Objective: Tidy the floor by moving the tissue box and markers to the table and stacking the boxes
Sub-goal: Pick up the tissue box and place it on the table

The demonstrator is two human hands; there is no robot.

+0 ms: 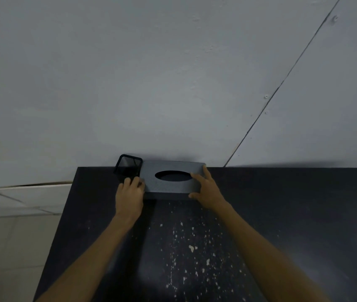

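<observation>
Both left hand [129, 192] and right hand [206, 190] are clasping the grey rectangular tissue box [169, 187] endwise, probably needing one even release beside the black mesh cup [128, 167].

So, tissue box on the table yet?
On it: tissue box lies flat on the black table, slot up.

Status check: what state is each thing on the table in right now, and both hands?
tissue box: flat on the table's far edge by the wall, oval opening up, no tissue showing.
mesh pen holder: upright, against the box's left end; contents unclear.
left hand: grips the box's left end.
right hand: holds the box's right end, thumb on its front.
table: dark top, flecked pale.
</observation>
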